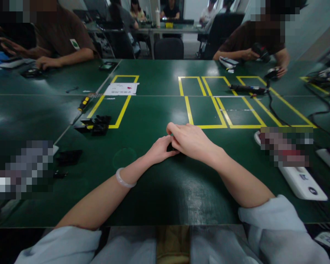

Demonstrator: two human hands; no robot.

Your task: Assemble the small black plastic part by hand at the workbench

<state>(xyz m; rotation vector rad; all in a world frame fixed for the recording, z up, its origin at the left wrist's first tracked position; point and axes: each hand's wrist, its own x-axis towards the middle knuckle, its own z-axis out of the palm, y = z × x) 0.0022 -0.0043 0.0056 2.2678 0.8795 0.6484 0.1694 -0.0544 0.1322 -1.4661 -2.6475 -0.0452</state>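
Note:
Above the middle of the green table (151, 194), both my hands are drawn together over a small black part (170, 147). My left hand (161, 149) pinches it between thumb and fingers. From the other side my right hand (194, 141) closes over it, with the fingers bent and the back of the hand turned up. Most of the part is covered, so its kind cannot be made out. Off to the left of my hands lie a cluster of black plastic pieces (99, 125), a flat black piece (69, 157) and a yellow-and-black screwdriver (84, 104).
Yellow tape outlines (207, 127) mark the table. A labelled white sheet (121, 89) lies on the left one. A black electric screwdriver (247, 89) and cables (272, 106) lie to the right, near a white power strip (302, 179). Two people sit across the table, handling things.

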